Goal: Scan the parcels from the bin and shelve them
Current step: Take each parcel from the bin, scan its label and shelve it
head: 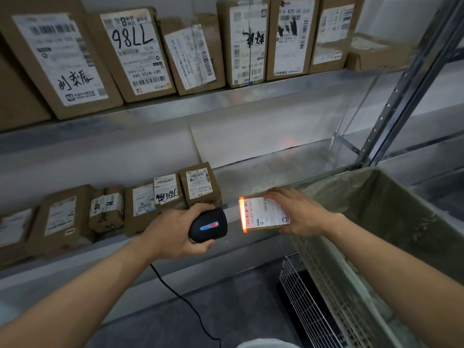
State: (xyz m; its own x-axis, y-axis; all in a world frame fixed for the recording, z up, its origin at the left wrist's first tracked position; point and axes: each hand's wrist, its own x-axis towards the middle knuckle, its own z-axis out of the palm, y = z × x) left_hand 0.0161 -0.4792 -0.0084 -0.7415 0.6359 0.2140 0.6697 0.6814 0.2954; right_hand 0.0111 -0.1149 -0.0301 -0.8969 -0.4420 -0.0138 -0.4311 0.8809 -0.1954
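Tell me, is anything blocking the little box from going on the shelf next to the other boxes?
Nothing visible blocks it. The right hand holds the small parcel just in front of the lower shelf, and the stretch right of the shelved parcels looks bare. The scanner in the left hand sits to the side, not between.

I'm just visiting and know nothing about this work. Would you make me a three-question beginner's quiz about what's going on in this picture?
1. True or false: the left hand grips the black scanner.
2. Where does the orange scan light fall?
A. on the end of the parcel that the right hand holds
B. on the green bin
C. on the upper shelf
3. Fill in: the large number handwritten on an upper-shelf box, read upside down, is ____.

Key: 1 true; 2 A; 3 7786.
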